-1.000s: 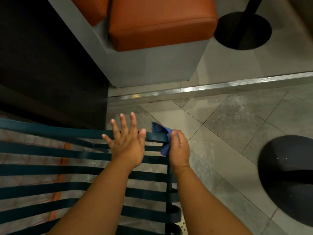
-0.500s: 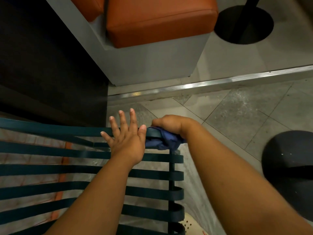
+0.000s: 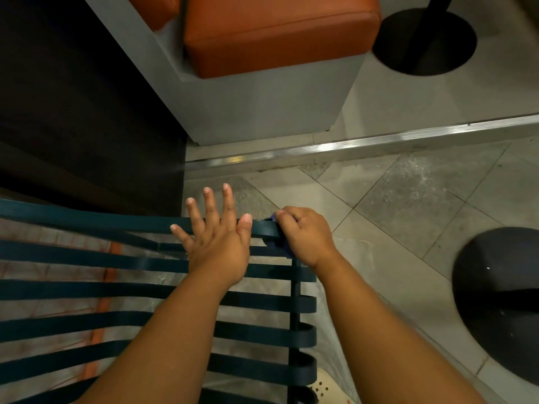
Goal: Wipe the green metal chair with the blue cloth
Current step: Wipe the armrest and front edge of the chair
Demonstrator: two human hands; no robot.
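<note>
**Head view: both hands at the top rail of the slatted chair**

Nothing here acts as a container; the nearest to one is the green metal chair point(image 3: 122, 260), whose open slats show the floor through their gaps. Its slats run left to right and curl round at the right end, where a dark upright bar joins them.

The left hand point(image 3: 217, 246) lies flat on the top slats, fingers straight and spread, fingertips past the far edge of the top rail, holding nothing. Just beside it, the right hand point(image 3: 306, 234) is curled over the right end of the top rail, gripping the blue cloth point(image 3: 275, 243) against the metal. Only small folds of the cloth show, above the knuckles and below the palm.

Beyond the rail, a metal threshold strip point(image 3: 350, 148) crosses the floor. Behind it stands a grey bench base point(image 3: 262, 112) with an orange cushion point(image 3: 277, 33), and a round black table foot point(image 3: 424, 43) sits to its right. Right of the chair's curled ends lies bare tiled floor point(image 3: 408, 205), open as far as a dark rounded shape point(image 3: 501, 301) at the right edge. A dark wall panel point(image 3: 87, 97) closes the left side.
</note>
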